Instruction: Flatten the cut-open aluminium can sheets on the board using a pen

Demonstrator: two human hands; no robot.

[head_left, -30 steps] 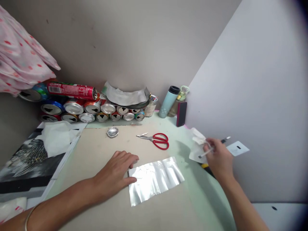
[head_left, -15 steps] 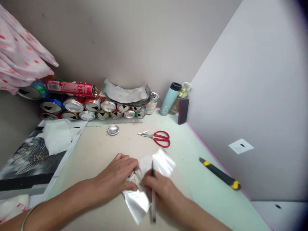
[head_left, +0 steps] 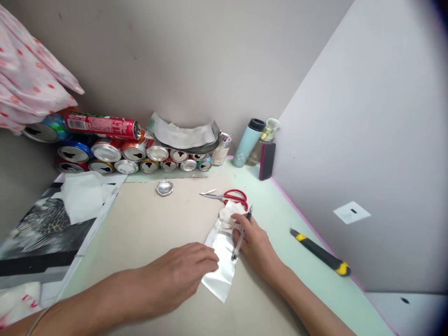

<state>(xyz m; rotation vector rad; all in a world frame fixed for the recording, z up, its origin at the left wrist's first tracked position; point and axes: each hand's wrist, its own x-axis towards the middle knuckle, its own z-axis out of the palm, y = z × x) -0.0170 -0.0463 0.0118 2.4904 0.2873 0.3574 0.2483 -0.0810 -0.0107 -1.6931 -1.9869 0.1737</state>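
A shiny silver metal sheet (head_left: 222, 273) lies at an angle on the tan board (head_left: 157, 224). At its left edge the bent fingers of my left hand (head_left: 185, 273) hold it; the thumb is hidden. My right hand (head_left: 255, 240) is closed on a crumpled white tissue (head_left: 227, 213) against the sheet's upper part. A clear pen (head_left: 240, 242) with a black grip is also held in that hand, its tip pointing up and away. Just beyond the tissue lie the red-handled scissors (head_left: 235, 193), partly covered by it.
A small silver dish-shaped piece (head_left: 164, 188) sits at the board's back. A yellow-black utility knife (head_left: 320, 252) lies at right. Stacked drink cans (head_left: 135, 151), a bottle (head_left: 248, 142) and a phone (head_left: 267, 161) line the back. White paper (head_left: 82, 198) lies at left.
My right hand has moved up and right with the tissue and pen, away from my left hand. The left hand has shifted down to the sheet's edge, and more of the sheet shows.
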